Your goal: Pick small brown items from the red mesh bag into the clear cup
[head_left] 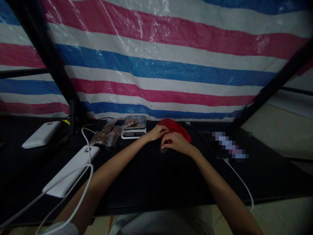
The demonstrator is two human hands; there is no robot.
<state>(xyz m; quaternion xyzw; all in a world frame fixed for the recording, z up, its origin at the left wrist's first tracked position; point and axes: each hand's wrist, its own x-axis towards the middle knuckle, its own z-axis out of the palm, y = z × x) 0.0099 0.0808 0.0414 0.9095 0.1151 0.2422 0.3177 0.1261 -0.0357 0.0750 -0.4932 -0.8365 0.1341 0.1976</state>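
My left hand (158, 132) is closed, its fingers curled at the left edge of a red bag (184, 131). Its fingertips are partly hidden, so what it grips is unclear. Just in front, my right hand (178, 143) is closed in a pinch on a small clear piece that looks like a plastic bag (163, 150), which hangs low over the black table. Behind both hands lies the red bag, partly covered by them. Left of my left hand stands a white digital scale (125, 134), with a small clear bag of brown bits (132, 122) on its platform.
Clear zip bags of brown bits (100, 138) lie left of the scale. Two white power banks (70, 171) and a looping white cable (91, 176) are at the left. A blurred phone (230, 145) with a cable lies right. Striped sheeting (158, 75) backs the table (156, 182).
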